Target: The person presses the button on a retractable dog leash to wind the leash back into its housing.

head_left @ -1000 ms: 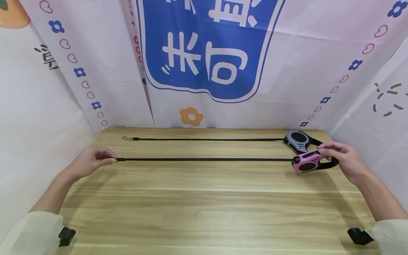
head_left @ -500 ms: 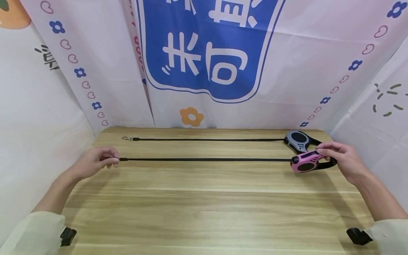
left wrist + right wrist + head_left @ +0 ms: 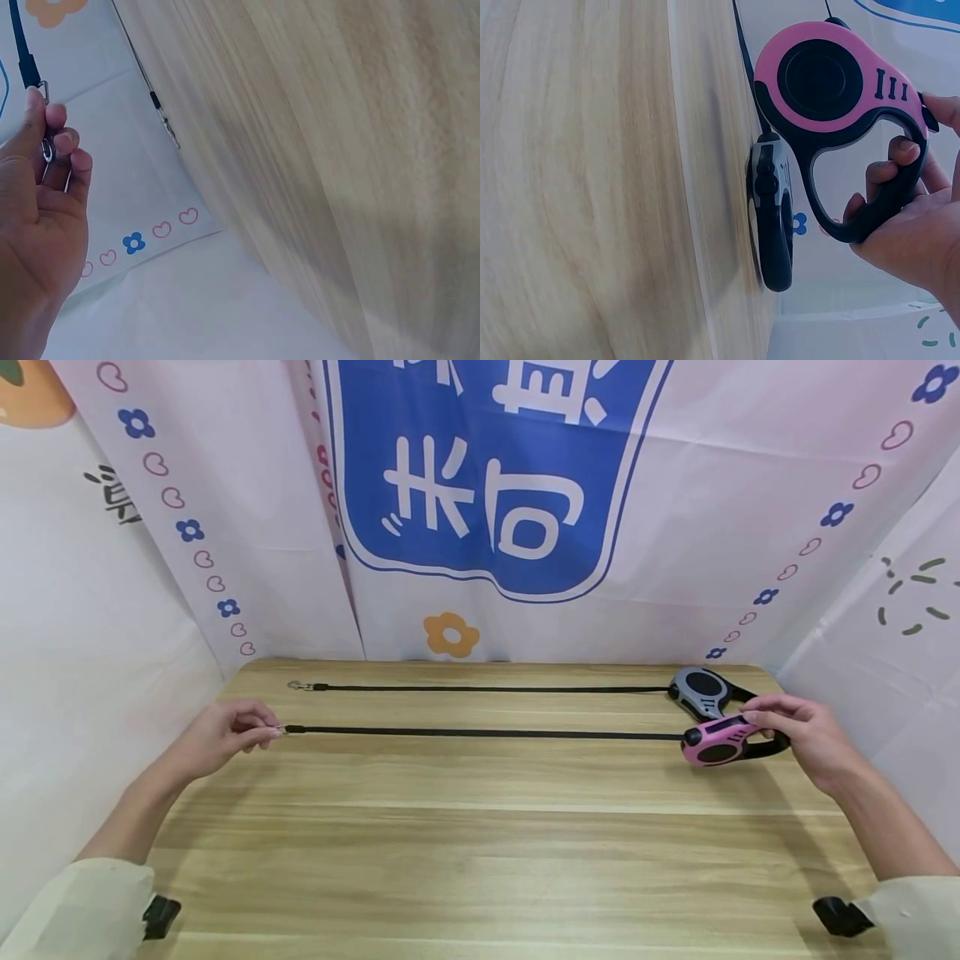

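A pink and black retractable dog leash [image 3: 716, 742] is held above the table, its black strap [image 3: 480, 732] stretched out to the left. My right hand [image 3: 813, 735] grips its black handle, fingers through the loop and thumb at the button, as the right wrist view shows. Between thumb and fingers my left hand [image 3: 225, 739] pinches the metal clip [image 3: 49, 146] at the strap's end. Behind it a grey and black retractable leash [image 3: 701, 689] lies on the table, its strap [image 3: 480, 688] drawn out to a metal clip [image 3: 300, 685] at the left.
The wooden table [image 3: 480, 877] carries both straps side by side, the pink leash's nearer. White printed cloth [image 3: 285, 568] hangs behind the table and along both sides. Black wrist mounts [image 3: 160, 917] sit by the sleeves.
My left hand has shifted slightly right, and the metal clip now shows at its fingertips. The strap's left end has risen a little. The pink leash has moved slightly left.
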The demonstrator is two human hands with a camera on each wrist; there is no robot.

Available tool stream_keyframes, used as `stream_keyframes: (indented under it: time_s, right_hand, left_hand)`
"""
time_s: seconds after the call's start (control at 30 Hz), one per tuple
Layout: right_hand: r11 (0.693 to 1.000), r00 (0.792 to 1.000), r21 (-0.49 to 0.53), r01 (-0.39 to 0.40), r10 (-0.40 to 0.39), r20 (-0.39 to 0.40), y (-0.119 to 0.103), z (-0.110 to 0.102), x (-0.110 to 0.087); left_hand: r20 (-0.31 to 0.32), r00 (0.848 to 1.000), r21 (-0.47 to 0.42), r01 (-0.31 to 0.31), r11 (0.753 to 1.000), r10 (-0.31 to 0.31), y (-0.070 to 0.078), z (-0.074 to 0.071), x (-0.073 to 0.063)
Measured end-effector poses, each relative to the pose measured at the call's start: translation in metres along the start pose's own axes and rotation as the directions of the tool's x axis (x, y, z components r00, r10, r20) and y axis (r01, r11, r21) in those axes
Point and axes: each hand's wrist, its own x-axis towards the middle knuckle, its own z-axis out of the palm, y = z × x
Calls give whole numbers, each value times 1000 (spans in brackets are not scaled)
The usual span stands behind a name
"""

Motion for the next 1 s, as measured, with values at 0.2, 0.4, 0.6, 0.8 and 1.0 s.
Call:
stream_keyframes:
  time_s: [0.2,0.4,0.6,0.8,1.0]
  right_hand:
    - [1000,1000,5,-4,4,5,1,0,0]
    - [1000,1000,15,1,-1,5,1,0,1]
    - [1000,1000,23,4,-5,6,0,0,1]
    - [1000,1000,15,4,-5,8,-1,2,1]
    - [1000,1000,12,8,-8,13,1,4,1]
  left_hand:
    - [-12,1000,-99,-14,995,13,1,3,1]
    - [45,997,-192,-49,980,59,0,3,3]
    - [104,993,-188,-37,982,57,4,5,6]
    - [128,988,-240,-51,969,83,5,7,11]
    - [136,989,-229,-30,973,62,11,7,12]
